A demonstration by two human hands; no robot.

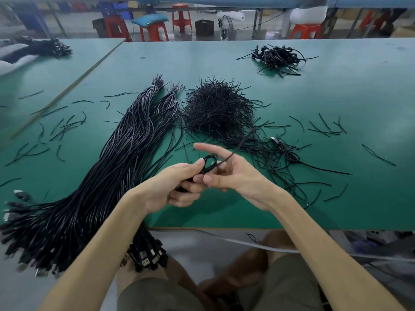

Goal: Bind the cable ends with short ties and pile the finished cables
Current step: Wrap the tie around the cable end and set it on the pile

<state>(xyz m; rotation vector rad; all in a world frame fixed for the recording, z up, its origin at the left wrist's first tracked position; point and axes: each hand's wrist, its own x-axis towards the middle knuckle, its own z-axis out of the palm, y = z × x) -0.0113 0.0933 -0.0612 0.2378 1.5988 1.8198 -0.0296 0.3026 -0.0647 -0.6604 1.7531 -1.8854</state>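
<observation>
My left hand [177,185] grips a small coiled black cable [210,163] above the green table's [336,108] near edge. My right hand [231,173] is against the coil, and a thin black tie [241,142] runs up and away from its fingers; its index finger points left, blurred. A big bundle of long black cables [107,176] lies to the left, its plugs hanging over the table edge. A heap of short black ties [219,108] sits behind my hands. A pile of bound cables [277,58] lies at the far right.
Loose ties are scattered over the table on both sides. One coiled cable with a USB plug [286,149] lies right of my hands. Another dark cable pile [45,49] sits on the far left table. Red stools [155,30] stand beyond the table.
</observation>
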